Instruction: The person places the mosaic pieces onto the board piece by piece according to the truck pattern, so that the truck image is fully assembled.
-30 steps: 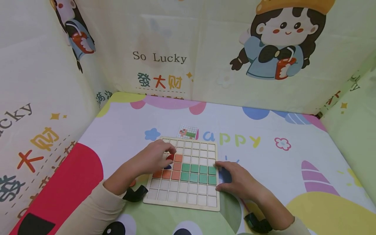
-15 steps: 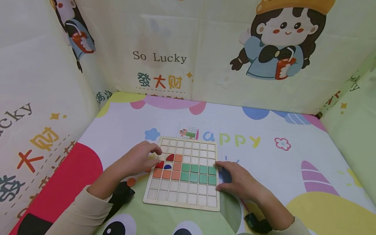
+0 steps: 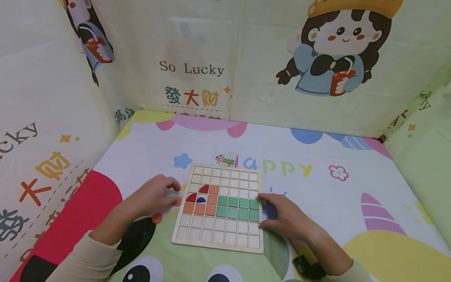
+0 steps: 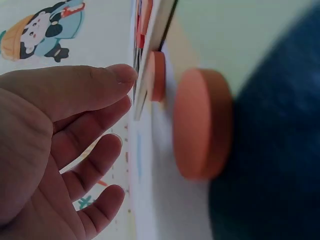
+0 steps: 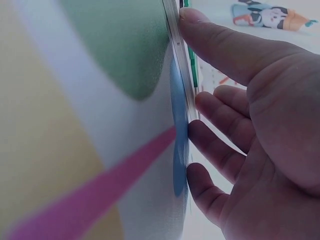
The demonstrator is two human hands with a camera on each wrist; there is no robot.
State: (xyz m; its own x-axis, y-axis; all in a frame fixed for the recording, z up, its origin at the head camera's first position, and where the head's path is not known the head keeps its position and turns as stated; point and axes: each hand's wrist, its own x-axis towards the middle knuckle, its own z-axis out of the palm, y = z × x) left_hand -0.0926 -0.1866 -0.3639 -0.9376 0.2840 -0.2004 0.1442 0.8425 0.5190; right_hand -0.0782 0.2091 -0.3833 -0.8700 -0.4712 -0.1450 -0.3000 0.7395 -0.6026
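Note:
My left hand (image 3: 155,194) hovers just left of a wooden grid board (image 3: 211,247), thumb and fingers apart. Beside its thumb tip lies an orange disc (image 3: 177,201); a second orange disc (image 3: 156,218) lies nearer me, large in the left wrist view. Nothing shows between the left fingers. Several green squares (image 3: 232,213) and orange squares (image 3: 199,209) fill cells of the board, with two red quarter-round pieces (image 3: 204,189) and a blue half-round piece (image 3: 201,200). My right hand (image 3: 287,215) touches the board's right edge with thumb and fingertips spread.
Behind the board lies a small pattern card (image 3: 224,158) with a coloured grid picture. A printed cloth (image 3: 310,184) covers the table, and printed sheets (image 3: 253,105) rise around it. A dark strapped device (image 3: 308,268) sits under the right wrist.
My left hand has drawn back leftward from the board to beside the orange disc, uncovering the red and blue pieces in their cells. The right hand has stayed at the edge.

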